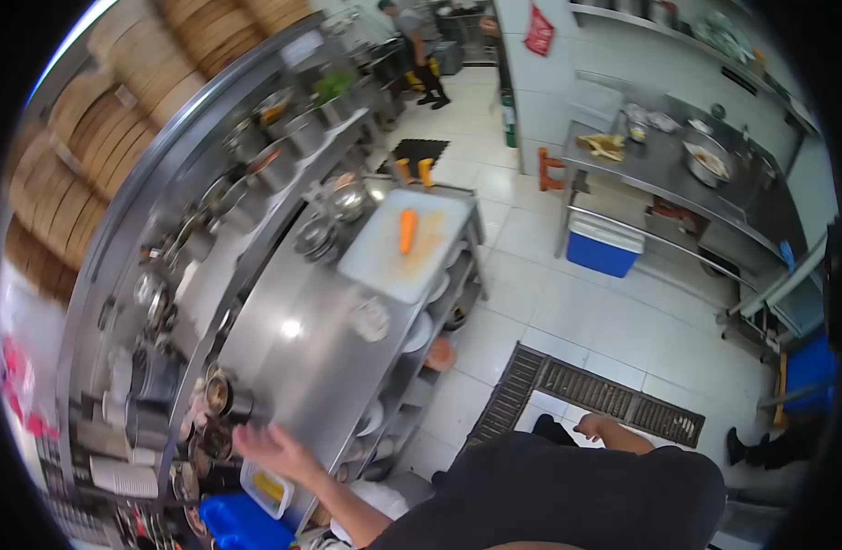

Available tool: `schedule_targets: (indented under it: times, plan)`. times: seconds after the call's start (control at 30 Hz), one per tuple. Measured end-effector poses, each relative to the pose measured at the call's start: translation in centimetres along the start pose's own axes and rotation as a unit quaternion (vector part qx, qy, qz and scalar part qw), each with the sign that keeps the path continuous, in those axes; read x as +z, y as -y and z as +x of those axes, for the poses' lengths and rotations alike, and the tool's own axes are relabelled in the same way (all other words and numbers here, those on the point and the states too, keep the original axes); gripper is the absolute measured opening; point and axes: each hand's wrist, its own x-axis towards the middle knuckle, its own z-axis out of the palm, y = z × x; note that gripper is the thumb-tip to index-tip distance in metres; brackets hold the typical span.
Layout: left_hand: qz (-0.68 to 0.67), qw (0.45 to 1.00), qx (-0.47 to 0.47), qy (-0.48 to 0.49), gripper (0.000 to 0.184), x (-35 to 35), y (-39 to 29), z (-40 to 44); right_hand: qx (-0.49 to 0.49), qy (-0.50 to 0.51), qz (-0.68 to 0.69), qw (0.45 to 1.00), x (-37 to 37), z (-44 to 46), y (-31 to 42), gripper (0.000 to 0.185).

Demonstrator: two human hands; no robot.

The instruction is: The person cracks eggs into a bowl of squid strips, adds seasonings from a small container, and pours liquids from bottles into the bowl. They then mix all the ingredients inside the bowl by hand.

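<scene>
My left hand (276,453) is open, fingers spread, above the near end of the steel counter (283,367). It holds nothing. Close by are a steel pot (227,394) and a white tub (265,490) with something yellow inside. My right hand (590,425) hangs low beside my body over the floor, fingers loosely apart, with no object visible in it. Further along the counter lies a white cutting board (366,261), stained orange, bearing a peeled carrot (407,231). A crumpled whitish cloth or bag (371,319) rests near the board.
Steel pots (247,203) line the shelf on the left, below stacked bamboo steamers (100,128). A drain grate (586,390) crosses the tiled floor. On the right are a steel worktable (655,179) and a blue cooler (600,252). Another person (416,46) stands far back.
</scene>
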Motion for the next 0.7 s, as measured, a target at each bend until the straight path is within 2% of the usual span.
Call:
schedule_targets:
  times: [0.03, 0.07, 0.13, 0.17, 0.2, 0.27, 0.33, 0.43, 0.53, 0.63, 0.67, 0.7]
  plan:
    - [-0.038, 0.995, 0.015, 0.09, 0.061, 4.0, -2.5, -1.7, -0.018, -0.007, -0.091, 0.996, -0.7, 1.4, -1.4, 0.054]
    - [-0.029, 0.99, 0.026, 0.137, 0.062, 7.3, -4.9, -2.9, -0.034, -0.011, -0.173, 0.984, -0.5, 3.4, -2.7, 0.056]
    - [-0.023, 0.968, 0.056, 0.244, 0.063, 14.2, -9.6, -5.1, -0.144, -0.145, -0.199, 0.958, -1.2, 7.4, -6.5, 0.06]
    - [-0.057, 0.953, 0.045, 0.293, 0.063, 17.2, -11.9, -6.2, -0.124, -0.164, -0.114, 0.972, -2.2, 8.3, -7.1, 0.055]
    - [-0.085, 0.936, 0.03, 0.341, 0.064, 19.6, -14.2, -7.5, -0.084, -0.113, -0.027, 0.99, -4.8, 6.9, -6.2, 0.051]
    - [-0.117, 0.899, 0.022, 0.421, 0.063, 24.4, -17.5, -10.4, -0.064, -0.134, 0.071, 0.986, -8.6, 6.6, -6.0, 0.047]
    - [-0.127, 0.869, 0.032, 0.476, 0.062, 29.3, -18.6, -14.3, -0.145, -0.242, 0.05, 0.958, -12.5, 4.9, -6.2, 0.045]
    - [-0.126, 0.822, 0.036, 0.554, 0.062, 35.8, -20.5, -19.8, -0.114, -0.271, 0.121, 0.948, -17.5, 4.4, -8.2, 0.042]
    - [-0.134, 0.77, 0.062, 0.621, 0.061, 43.5, -22.5, -24.7, -0.091, -0.346, 0.147, 0.922, -17.8, 9.4, -14.2, 0.038]
    - [-0.149, 0.736, 0.055, 0.659, 0.057, 51.9, -26.0, -29.9, -0.028, -0.203, -0.047, 0.978, -18.8, 12.4, -22.0, 0.039]
    - [-0.157, 0.71, 0.079, 0.682, 0.055, 55.0, -26.7, -31.5, -0.003, -0.132, -0.096, 0.987, -18.3, 14.1, -25.5, 0.039]
    - [-0.168, 0.686, 0.1, 0.7, 0.053, 58.5, -28.2, -33.6, 0.054, -0.135, -0.019, 0.989, -20.1, 12.1, -28.3, 0.039]
